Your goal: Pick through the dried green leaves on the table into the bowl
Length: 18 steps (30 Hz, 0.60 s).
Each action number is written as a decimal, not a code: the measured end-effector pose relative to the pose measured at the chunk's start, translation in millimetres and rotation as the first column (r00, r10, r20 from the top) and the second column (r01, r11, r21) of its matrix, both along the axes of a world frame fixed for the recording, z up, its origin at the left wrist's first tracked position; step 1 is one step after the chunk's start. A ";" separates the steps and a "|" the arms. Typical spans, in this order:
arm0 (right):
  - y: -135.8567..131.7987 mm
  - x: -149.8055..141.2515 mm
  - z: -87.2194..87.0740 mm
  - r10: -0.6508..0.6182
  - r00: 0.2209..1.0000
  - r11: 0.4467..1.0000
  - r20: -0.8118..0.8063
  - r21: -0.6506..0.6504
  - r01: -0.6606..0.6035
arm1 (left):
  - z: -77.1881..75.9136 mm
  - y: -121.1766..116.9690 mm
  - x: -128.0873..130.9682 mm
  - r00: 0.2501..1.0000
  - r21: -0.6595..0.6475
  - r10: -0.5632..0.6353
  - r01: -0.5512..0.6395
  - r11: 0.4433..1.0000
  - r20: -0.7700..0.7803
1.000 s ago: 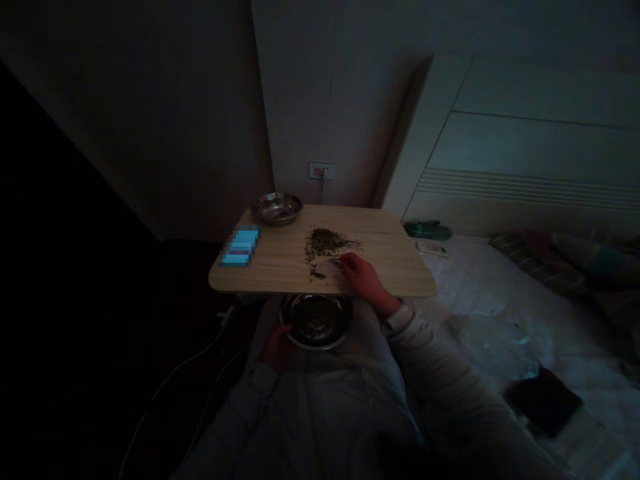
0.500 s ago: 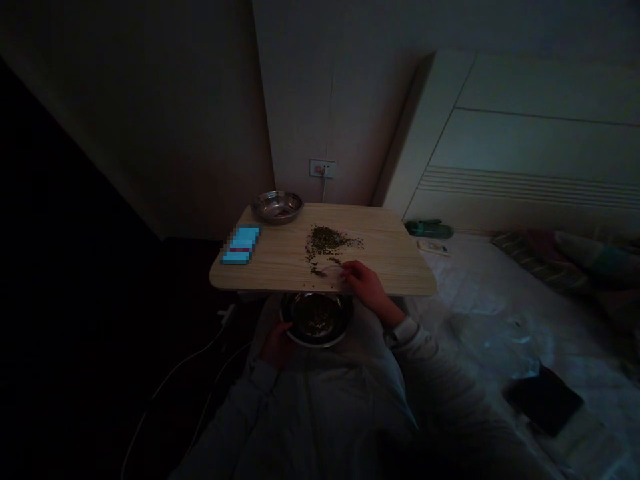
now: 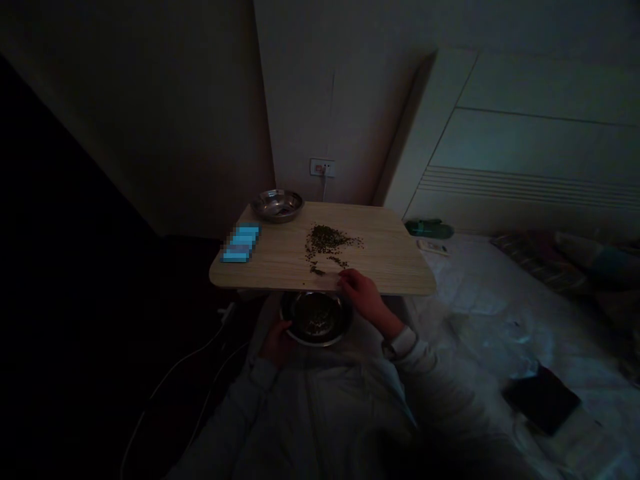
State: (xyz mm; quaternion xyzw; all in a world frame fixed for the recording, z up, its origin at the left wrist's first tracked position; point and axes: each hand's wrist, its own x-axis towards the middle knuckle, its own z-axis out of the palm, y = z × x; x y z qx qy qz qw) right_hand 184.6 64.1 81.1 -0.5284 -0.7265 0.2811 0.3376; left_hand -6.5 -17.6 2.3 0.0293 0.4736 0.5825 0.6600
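My left hand (image 3: 277,341) grips the left rim of a metal bowl (image 3: 320,344), tucked under the front edge of the small wooden table (image 3: 387,243). Small dark green grains lie inside this bowl. At the table's front edge, above the bowl's right side, my right hand (image 3: 364,297) has its fingers pinched together. Something thin and pale may be between them, too dim to make out. Beyond that hand a loose pile of green grains (image 3: 326,238) spreads over the tabletop. A few grains (image 3: 317,271) lie just left of the fingertips.
Another metal bowl (image 3: 277,208) stands at the table's back left corner, with a blurred-out lit phone (image 3: 241,243) in front of it. To the right is a bed with a remote control (image 3: 433,247), a green bottle-like object (image 3: 430,229) and a dark flat item (image 3: 543,399).
My right hand has drawn slightly back toward the table's front edge, and stray grains there are fewer. My left hand and the bowl have stayed in place.
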 end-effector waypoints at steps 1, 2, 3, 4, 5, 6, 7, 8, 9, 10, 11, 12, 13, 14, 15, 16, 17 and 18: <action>-1.6 -5.7 0.1 0.022 1.000 1.000 0.006 0.003 -0.022 | -1.0 0.0 -0.4 1.000 0.010 0.000 -0.001 1.000 0.003; -2.7 -10.8 0.4 0.043 0.999 0.999 0.012 0.005 -0.043 | -2.2 -0.1 -0.9 1.000 0.025 -0.002 0.002 1.000 0.006; -3.3 -14.9 0.8 0.061 0.998 0.998 0.018 0.004 -0.061 | -3.4 -0.3 -1.5 1.000 0.038 -0.008 0.008 0.999 0.008; -3.3 -18.0 1.6 0.076 0.997 0.997 0.023 0.000 -0.076 | -4.3 -0.6 -2.3 1.000 0.049 -0.012 0.012 0.999 0.006; -2.6 -19.9 2.6 0.083 0.996 0.997 0.025 -0.004 -0.083 | -5.0 -1.0 -3.0 1.000 0.054 -0.012 0.012 0.998 -0.001; -1.4 -20.9 3.9 0.081 0.996 0.997 0.023 -0.005 -0.081 | -5.3 -1.3 -3.6 1.000 0.051 -0.005 0.006 0.999 -0.012; 0.3 -21.1 5.3 0.074 0.997 0.997 0.021 -0.003 -0.074 | -5.2 -1.6 -4.1 1.000 0.046 0.004 -0.003 0.999 -0.020; 2.4 -20.8 6.8 0.064 0.998 0.998 0.019 0.000 -0.064 | -4.7 -1.8 -4.3 1.000 0.042 0.013 -0.012 0.999 -0.022; 4.8 -20.4 8.3 0.053 0.998 0.999 0.018 0.004 -0.053 | -4.0 -1.9 -4.4 1.000 0.038 0.018 -0.018 0.999 -0.018; 7.4 -20.1 9.5 0.043 0.999 0.999 0.022 0.006 -0.043 | -3.1 -1.9 -4.2 1.000 0.036 0.022 -0.021 0.999 -0.013; 10.1 -20.1 10.4 0.036 0.999 0.999 0.029 0.007 -0.036 | -2.2 -1.8 -3.9 1.000 0.034 0.023 -0.022 0.999 -0.008; 12.7 -20.7 10.9 0.035 0.999 0.999 0.038 0.009 -0.035 | -1.4 -1.6 -3.5 1.000 0.035 0.022 -0.022 0.999 -0.004; 15.2 -21.7 10.9 0.037 0.998 0.999 0.047 0.013 -0.038 | -0.9 -1.5 -3.2 1.000 0.037 0.021 -0.021 0.999 -0.002; 17.3 -23.2 10.6 0.041 0.998 0.999 0.057 0.019 -0.042 | -0.7 -1.3 -2.9 1.000 0.037 0.022 -0.022 0.999 -0.003; 19.1 -24.9 9.9 0.048 0.997 0.999 0.067 0.023 -0.050 | -0.9 -1.2 -2.8 1.000 0.037 0.023 -0.023 0.999 -0.005; 20.5 -26.7 9.0 0.057 0.996 0.998 0.075 0.026 -0.059 | -1.5 -1.1 -2.9 1.000 0.038 0.021 -0.021 0.999 -0.006; 21.4 -28.3 8.1 0.067 0.994 0.997 0.081 0.024 -0.069 | -2.2 -1.1 -3.2 1.000 0.039 0.018 -0.018 0.999 -0.006; 21.8 -29.7 7.3 0.078 0.993 0.997 0.084 0.017 -0.080 | -3.1 -1.1 -3.6 1.000 0.039 0.016 -0.016 0.999 -0.007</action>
